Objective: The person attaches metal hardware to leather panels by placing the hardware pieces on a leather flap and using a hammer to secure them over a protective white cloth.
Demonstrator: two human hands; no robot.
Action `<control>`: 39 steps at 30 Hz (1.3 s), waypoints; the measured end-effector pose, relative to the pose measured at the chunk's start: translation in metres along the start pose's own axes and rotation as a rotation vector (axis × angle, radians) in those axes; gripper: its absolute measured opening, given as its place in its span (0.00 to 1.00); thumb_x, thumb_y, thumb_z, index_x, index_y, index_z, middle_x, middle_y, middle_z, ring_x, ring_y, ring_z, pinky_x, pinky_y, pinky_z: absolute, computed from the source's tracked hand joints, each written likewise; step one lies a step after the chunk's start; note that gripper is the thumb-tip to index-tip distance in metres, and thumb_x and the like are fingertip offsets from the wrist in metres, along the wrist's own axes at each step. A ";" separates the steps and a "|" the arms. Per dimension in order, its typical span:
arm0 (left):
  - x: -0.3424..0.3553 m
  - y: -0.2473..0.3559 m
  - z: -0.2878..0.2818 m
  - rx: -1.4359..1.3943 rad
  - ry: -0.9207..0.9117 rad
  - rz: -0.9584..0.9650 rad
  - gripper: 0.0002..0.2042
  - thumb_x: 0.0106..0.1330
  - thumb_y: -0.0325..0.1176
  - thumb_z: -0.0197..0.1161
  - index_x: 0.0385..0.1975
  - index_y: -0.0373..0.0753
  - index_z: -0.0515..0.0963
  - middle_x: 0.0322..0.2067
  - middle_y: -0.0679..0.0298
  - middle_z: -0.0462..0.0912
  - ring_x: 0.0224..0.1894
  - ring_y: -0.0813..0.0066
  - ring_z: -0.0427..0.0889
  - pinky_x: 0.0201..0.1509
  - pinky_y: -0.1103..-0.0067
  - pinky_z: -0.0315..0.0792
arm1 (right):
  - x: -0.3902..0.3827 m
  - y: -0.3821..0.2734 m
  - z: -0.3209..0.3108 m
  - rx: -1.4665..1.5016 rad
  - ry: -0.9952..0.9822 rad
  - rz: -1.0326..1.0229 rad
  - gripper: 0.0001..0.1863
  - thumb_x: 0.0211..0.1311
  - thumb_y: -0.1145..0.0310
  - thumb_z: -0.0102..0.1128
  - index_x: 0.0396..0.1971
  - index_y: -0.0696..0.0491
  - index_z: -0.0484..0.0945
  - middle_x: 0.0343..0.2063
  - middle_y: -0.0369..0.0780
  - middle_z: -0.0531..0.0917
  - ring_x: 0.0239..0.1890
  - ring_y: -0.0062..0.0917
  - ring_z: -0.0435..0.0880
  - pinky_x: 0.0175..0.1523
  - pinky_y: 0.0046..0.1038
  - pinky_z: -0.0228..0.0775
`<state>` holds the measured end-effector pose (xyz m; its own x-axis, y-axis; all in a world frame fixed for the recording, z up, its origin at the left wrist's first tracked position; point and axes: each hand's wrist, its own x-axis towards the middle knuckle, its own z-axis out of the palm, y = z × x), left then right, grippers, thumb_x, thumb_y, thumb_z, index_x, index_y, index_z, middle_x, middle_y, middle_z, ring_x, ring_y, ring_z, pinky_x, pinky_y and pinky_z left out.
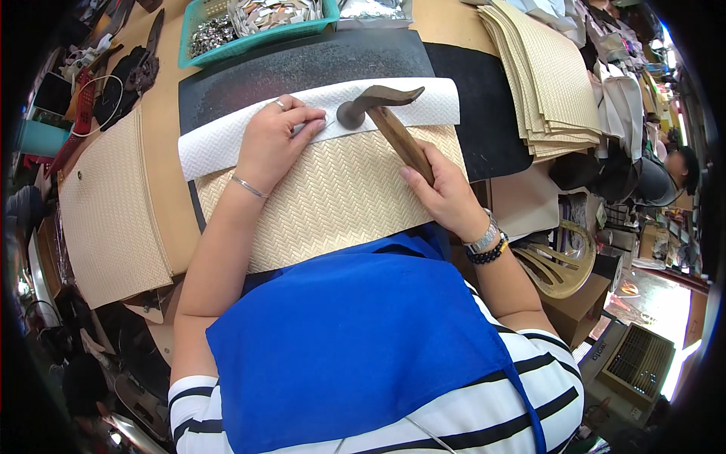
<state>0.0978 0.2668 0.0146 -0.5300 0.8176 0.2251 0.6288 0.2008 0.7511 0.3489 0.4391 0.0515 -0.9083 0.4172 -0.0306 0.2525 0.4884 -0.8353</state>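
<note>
My right hand (446,189) is wrapped round the wooden handle of a claw hammer (401,142). Its dark round head hovers over or touches a cream woven-pattern sheet (340,189), close to the edge of its white turned-over strip (423,98); I cannot tell if they meet. Just left of the head, my left hand (280,136) rests on the sheet with thumb and forefinger pinched together at that edge. Whatever is between those fingertips is too small to name. Under the sheet lies a dark worn slab (302,64).
A teal basket (257,47) of small metal parts and pale pieces stands at the back. Stacked cream woven sheets lie at right (544,83) and left (113,204). A black mat (480,106) is right of the slab. A gold-coloured chair back (567,261) stands near my right elbow.
</note>
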 end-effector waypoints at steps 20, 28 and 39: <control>-0.003 -0.007 -0.001 -0.060 0.027 0.003 0.07 0.65 0.27 0.74 0.41 0.35 0.89 0.36 0.63 0.84 0.37 0.73 0.84 0.41 0.79 0.79 | 0.007 -0.015 0.015 -0.072 0.031 -0.200 0.39 0.73 0.74 0.62 0.81 0.47 0.57 0.44 0.53 0.86 0.42 0.43 0.86 0.52 0.38 0.77; -0.003 -0.005 -0.003 -0.079 0.026 -0.006 0.06 0.65 0.27 0.74 0.40 0.36 0.89 0.36 0.63 0.84 0.36 0.73 0.83 0.40 0.78 0.78 | 0.011 -0.010 0.016 -0.137 0.062 -0.287 0.40 0.72 0.74 0.62 0.81 0.45 0.57 0.41 0.53 0.85 0.39 0.46 0.84 0.49 0.41 0.76; -0.004 -0.010 -0.001 -0.026 0.050 0.079 0.32 0.54 0.34 0.84 0.61 0.41 0.81 0.37 0.68 0.82 0.35 0.76 0.77 0.41 0.79 0.76 | 0.022 -0.051 -0.012 -0.490 -0.092 -0.258 0.38 0.73 0.72 0.60 0.80 0.35 0.60 0.31 0.46 0.79 0.31 0.42 0.82 0.38 0.40 0.77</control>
<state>0.0931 0.2612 0.0065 -0.5076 0.8022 0.3143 0.6553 0.1226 0.7454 0.3201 0.4322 0.0999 -0.9809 0.1792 0.0752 0.1236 0.8739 -0.4701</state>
